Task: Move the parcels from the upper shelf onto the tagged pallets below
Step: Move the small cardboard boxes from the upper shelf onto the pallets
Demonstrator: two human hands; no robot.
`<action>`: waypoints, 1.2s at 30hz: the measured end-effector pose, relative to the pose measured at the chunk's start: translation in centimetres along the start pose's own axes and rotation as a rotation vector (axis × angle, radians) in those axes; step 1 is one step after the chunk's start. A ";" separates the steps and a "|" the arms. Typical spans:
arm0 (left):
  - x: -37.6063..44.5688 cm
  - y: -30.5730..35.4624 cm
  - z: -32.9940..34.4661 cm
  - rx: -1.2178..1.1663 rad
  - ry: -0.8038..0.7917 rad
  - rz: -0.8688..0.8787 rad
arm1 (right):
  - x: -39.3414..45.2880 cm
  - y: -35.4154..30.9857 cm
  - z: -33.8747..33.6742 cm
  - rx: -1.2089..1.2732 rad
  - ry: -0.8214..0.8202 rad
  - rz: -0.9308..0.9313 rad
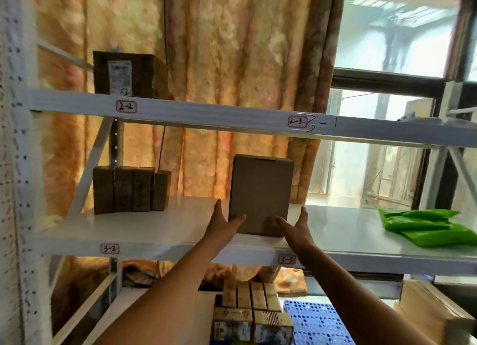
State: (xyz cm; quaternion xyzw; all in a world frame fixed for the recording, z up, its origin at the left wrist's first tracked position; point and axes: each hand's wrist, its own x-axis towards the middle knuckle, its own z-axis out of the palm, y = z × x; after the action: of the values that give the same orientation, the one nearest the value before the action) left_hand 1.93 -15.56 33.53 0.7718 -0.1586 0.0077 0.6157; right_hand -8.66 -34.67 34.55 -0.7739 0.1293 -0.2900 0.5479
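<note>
A plain brown cardboard parcel point(260, 190) stands upright on the white shelf point(154, 231) by the tag 3-3. My left hand point(222, 223) presses its lower left side, thumb on the front face. My right hand point(296, 228) clasps its lower right side the same way. The parcel rests on the shelf between both hands. Below, a blue pallet point(317, 321) shows under the shelf, with several small labelled boxes point(253, 313) stacked at its left edge.
A row of small dark boxes point(129, 190) stands at the left of the same shelf. Green bags point(426, 226) lie at its right end. One labelled box point(126, 72) sits on the higher shelf tagged 2-2. Flat cardboard point(426, 308) lies at the lower right.
</note>
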 end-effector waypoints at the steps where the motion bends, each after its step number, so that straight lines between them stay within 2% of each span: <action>1: 0.6 -0.3 0.2 -0.027 -0.010 -0.013 | 0.6 0.3 0.2 0.008 -0.018 -0.003; 5: 1.7 -0.7 1.3 -0.130 -0.069 0.028 | 2.6 1.5 1.5 0.135 -0.105 -0.007; 8: 1.4 -0.4 1.4 -0.133 -0.016 0.043 | 3.2 1.9 1.8 0.151 -0.079 -0.017; 11: 0.3 -0.1 0.7 -0.253 -0.012 0.060 | 2.5 1.7 1.4 0.257 -0.130 0.003; 17: -4.9 0.2 -0.4 -0.590 -0.057 0.036 | -1.3 -0.1 -0.3 0.274 -0.201 0.015; 21: -10.6 0.0 -1.9 -0.701 -0.158 -0.002 | -4.8 -1.1 -3.2 0.213 -0.369 0.019; 25: -17.1 -2.1 -3.1 -0.675 -0.217 -0.149 | -9.0 0.1 -5.9 0.118 -0.566 0.090; 30: -24.2 -9.3 -3.1 -0.638 -0.309 -0.386 | -14.2 4.8 -7.1 0.067 -0.815 0.273; 36: -27.9 -16.5 -3.1 -0.425 -0.507 -0.702 | -18.2 11.4 -7.0 -0.200 -0.917 0.566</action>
State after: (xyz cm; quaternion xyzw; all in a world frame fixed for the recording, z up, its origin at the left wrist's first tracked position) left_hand -19.84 -2.92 12.88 0.6133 -0.0318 -0.4215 0.6673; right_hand -25.97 -34.87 20.03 -0.8043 0.1075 0.2496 0.5285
